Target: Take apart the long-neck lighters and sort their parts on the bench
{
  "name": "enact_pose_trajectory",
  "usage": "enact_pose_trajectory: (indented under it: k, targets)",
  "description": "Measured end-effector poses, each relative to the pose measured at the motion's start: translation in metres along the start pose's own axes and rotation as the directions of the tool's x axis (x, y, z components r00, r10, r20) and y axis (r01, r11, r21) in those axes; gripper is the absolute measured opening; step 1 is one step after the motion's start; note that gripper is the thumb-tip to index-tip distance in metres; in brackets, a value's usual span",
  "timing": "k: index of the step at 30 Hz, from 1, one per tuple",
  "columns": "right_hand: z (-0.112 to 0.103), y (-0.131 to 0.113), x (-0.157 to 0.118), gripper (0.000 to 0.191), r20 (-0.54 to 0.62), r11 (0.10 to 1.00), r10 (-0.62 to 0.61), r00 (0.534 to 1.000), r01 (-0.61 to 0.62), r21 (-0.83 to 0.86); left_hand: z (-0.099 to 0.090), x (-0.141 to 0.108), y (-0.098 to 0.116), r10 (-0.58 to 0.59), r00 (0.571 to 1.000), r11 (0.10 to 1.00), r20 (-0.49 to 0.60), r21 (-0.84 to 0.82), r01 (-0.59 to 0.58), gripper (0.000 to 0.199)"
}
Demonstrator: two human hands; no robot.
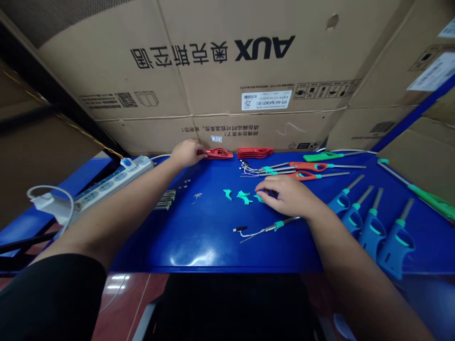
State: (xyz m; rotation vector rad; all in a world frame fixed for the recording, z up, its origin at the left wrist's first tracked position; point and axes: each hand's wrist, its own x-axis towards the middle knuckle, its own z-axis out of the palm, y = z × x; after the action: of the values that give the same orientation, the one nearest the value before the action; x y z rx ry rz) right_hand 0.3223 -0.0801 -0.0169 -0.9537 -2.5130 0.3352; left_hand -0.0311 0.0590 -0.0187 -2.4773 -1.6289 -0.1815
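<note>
At the back of the blue table, my left hand [189,154] has its fingers closed on the near end of a red lighter casing half [219,153]. My right hand [284,193] is pinched at a small teal trigger [259,198], partly covered by the fingertips. Beside it lie more teal triggers [243,196] and a single one [228,193]. In front of my right hand rests a metal lighter tube [269,228] with a teal collar, white wires and a black igniter piece.
Stacked red casing halves [255,152] stand by the cardboard wall [213,80]. Orange lighters [307,175], a green lighter [323,156] and several blue lighters [371,230] lie right. Left are a power strip [113,184], metal pieces [166,199] and tiny pins [198,195].
</note>
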Motion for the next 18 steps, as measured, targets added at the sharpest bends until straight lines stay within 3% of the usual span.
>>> enact_pose_trajectory:
  k: [9, 18]
  targets:
    - [0.0007, -0.0018, 0.0011, 0.021, 0.034, 1.000, 0.016, 0.999, -0.016, -0.001, 0.0015, -0.0022, 0.0014, -0.098, 0.995, 0.995, -0.024, -0.010, 0.098, 0.026]
    - [0.0013, -0.0018, 0.0002, 0.021, 0.050, 1.000, 0.021, 0.999, -0.020, -0.004, 0.0017, -0.0045, 0.0079, -0.116, 0.992, 0.993, -0.052, -0.026, 0.114, 0.027]
